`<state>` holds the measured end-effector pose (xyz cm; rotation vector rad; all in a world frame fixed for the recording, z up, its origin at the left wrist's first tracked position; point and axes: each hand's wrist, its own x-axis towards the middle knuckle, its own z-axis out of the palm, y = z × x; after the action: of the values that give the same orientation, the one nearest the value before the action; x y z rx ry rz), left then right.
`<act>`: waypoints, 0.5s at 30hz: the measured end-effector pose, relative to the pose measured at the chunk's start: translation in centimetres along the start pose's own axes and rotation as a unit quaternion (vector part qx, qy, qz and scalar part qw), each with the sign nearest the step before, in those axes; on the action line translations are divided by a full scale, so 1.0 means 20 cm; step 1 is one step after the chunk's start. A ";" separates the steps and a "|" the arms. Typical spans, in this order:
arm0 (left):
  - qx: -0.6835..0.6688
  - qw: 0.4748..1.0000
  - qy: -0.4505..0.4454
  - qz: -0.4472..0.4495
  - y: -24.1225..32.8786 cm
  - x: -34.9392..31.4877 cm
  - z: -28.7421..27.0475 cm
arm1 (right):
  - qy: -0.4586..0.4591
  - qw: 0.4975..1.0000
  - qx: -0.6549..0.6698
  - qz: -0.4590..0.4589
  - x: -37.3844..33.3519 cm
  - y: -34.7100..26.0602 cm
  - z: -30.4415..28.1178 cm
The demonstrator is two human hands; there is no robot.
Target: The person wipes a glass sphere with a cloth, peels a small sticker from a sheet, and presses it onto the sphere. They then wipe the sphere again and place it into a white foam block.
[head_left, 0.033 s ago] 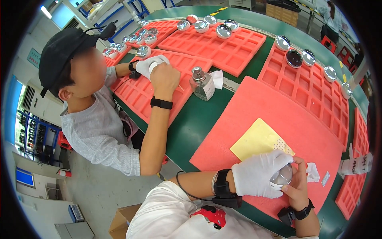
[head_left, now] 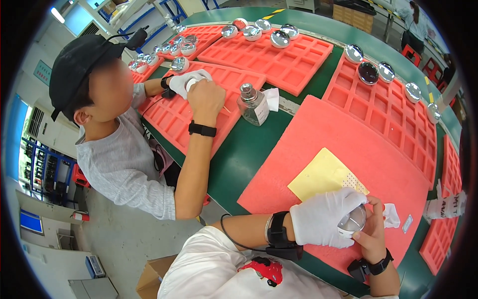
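My left hand, in a white glove, is closed around a round white-rimmed piece with a glossy grey face. From the other side my bare right hand grips the same piece, its thumb on the lower rim and its fingers at the upper edge. Both hands are over a flat red foam sheet. Just beyond them on that sheet lies a yellow paper with rows of small dots at one corner. A white scrap rests to the right of my right hand.
A co-worker sits at my left, both hands over a red foam tray. Between us stands a glass bottle with a metal cap. Farther red trays carry several shiny round pieces. A taped bundle is at the right.
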<state>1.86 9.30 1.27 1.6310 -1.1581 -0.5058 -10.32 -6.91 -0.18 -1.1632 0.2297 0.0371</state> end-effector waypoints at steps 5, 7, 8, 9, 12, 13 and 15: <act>0.002 1.000 0.001 0.005 -0.01 0.00 0.01 | -0.003 1.000 -0.002 0.002 0.00 0.00 -0.01; 0.001 1.000 0.002 0.007 -0.01 0.00 0.01 | -0.004 1.000 -0.003 0.001 0.00 0.00 -0.01; 0.000 1.000 0.004 0.008 -0.01 0.00 0.01 | -0.003 1.000 -0.003 0.001 0.00 0.00 -0.01; -0.001 1.000 0.005 0.009 -0.01 0.00 0.01 | -0.003 1.000 -0.004 0.001 0.00 0.00 -0.01; 0.004 1.000 0.007 0.008 -0.01 0.00 0.02 | -0.001 1.000 -0.007 0.001 0.00 0.00 -0.01; 0.006 1.000 0.009 0.007 -0.01 0.00 0.02 | 0.001 1.000 -0.009 0.001 0.00 0.00 0.00; 0.004 1.000 0.006 0.001 0.00 0.00 0.01 | 0.001 1.000 -0.013 0.002 0.00 -0.01 0.00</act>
<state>1.72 9.23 1.15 1.6371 -1.1542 -0.4909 -10.35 -6.98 -0.08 -1.1878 0.2339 0.0423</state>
